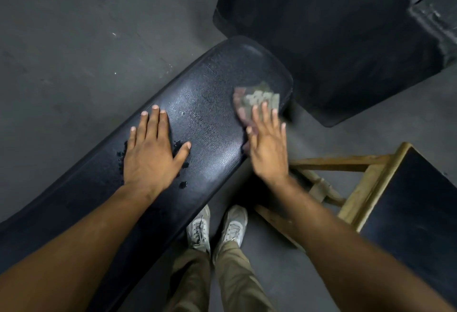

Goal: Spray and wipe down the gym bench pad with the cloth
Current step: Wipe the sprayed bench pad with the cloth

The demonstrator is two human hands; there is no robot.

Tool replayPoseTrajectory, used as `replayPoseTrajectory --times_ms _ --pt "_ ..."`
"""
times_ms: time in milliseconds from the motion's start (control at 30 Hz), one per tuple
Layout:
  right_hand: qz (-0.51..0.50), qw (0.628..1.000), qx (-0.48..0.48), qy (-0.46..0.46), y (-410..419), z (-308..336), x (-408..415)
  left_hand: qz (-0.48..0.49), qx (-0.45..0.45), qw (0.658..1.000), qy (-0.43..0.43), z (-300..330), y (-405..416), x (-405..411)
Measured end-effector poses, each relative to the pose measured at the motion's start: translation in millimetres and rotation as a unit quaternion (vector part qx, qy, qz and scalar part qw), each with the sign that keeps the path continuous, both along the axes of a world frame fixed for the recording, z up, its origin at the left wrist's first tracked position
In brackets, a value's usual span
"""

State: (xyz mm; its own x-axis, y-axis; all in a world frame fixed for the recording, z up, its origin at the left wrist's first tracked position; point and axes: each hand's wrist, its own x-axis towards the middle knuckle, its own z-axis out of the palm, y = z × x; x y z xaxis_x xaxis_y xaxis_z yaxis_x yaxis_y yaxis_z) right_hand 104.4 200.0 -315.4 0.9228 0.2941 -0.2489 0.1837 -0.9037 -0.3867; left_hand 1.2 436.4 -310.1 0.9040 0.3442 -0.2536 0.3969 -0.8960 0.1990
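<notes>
Long black textured vinyl bench pad (197, 123) diagonal mid-frame over grey floor (61, 51). Left hand (150, 155) flat, fingers straight, holding nothing. Right hand (268, 146) presses blurred greyish patterned cloth (254, 100) flat, upper-right pad end. Wooden stool (358, 183) lower right.

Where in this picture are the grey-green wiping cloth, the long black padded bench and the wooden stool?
Grey-green cloth (258, 97): head view, on its exposed middle beyond the fingertips.
Black bench pad (210, 113): head view, bare surface between the hands.
Wooden stool (366, 188): head view, pale frame edge.
</notes>
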Motion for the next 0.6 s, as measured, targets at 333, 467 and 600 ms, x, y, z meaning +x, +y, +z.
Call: replayPoseTrajectory --times_ms 333,467,600 --pt "0.156 0.986 0.051 0.042 34 8 -25 0.003 -0.022 1.0 0.015 8 -8 -8" --pt "0.277 0.96 -0.024 0.031 11 17 -63 -0.005 -0.023 0.999 0.028 24 -1 -18" --pt "0.249 0.967 -0.055 -0.001 23 17 -30 0.042 -0.01 0.998 0.036 30 11 -38"
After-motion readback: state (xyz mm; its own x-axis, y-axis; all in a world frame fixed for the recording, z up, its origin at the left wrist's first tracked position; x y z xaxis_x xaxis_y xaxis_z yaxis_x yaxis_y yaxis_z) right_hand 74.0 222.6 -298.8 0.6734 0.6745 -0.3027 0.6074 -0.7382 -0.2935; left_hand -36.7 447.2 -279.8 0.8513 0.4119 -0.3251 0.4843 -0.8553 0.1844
